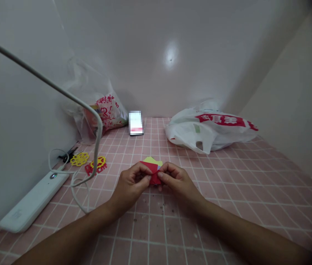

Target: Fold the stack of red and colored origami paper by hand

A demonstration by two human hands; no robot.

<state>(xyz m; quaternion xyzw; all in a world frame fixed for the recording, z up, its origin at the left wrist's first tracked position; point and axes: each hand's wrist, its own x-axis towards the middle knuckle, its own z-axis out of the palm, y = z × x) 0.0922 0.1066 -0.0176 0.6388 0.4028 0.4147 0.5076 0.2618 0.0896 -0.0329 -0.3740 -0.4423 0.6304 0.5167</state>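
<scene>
Left hand (133,179) and right hand (178,181) both clamped on red piece (153,168), pinching from opposite sides, likely to keep thin folds steady. Yellow piece (152,160) shows just beyond grip. Lit phone (136,122) farther beyond, facing hands, presumably for easy viewing.

Head-worn camera, single view. Station: above the near side of the pink grid-patterned tabletop (255,184). Aspect: forward and down, pale back wall (200,73) at 12 o'clock. Range: near, wide field; left hand (132,180) towards 7 o'clock, right hand (179,182) towards 5.
</scene>
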